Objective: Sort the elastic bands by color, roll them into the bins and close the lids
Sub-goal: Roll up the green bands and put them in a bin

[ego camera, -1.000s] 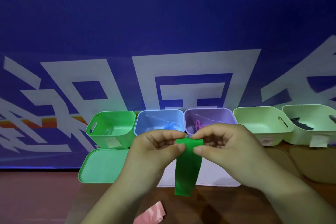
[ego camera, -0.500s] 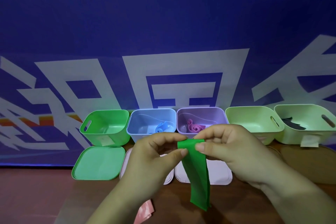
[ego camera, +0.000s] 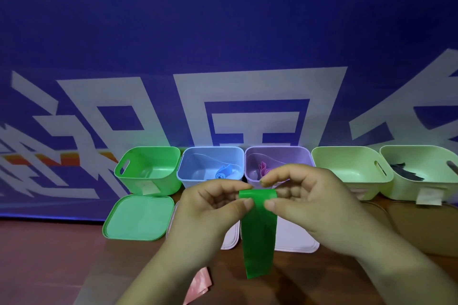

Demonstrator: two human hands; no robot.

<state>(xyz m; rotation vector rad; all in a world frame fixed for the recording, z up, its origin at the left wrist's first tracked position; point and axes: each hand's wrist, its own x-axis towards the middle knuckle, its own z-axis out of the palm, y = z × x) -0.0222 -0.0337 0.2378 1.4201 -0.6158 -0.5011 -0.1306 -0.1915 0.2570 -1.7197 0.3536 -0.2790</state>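
Note:
A green elastic band [ego camera: 259, 233] hangs down between my hands, its top edge folded over. My left hand [ego camera: 210, 208] pinches the top left corner and my right hand [ego camera: 307, 200] pinches the top right. Behind them stands a row of open bins: a green bin [ego camera: 148, 171] with nothing seen inside, a blue bin [ego camera: 210, 166] with a rolled blue band [ego camera: 224, 171], a purple bin [ego camera: 277, 163] with a pink band [ego camera: 263, 168], a pale green bin [ego camera: 349, 168], and another pale green bin [ego camera: 421, 171] holding a dark band [ego camera: 404, 171].
A green lid [ego camera: 138, 216] lies flat in front of the green bin. White lids [ego camera: 295, 238] lie under my hands. A pink band [ego camera: 198, 285] lies on the brown table near my left forearm. A blue banner forms the backdrop.
The band's hanging tail swung from slanting right back to straight down, and its rolled top looks slightly thicker. The view shifted a little.

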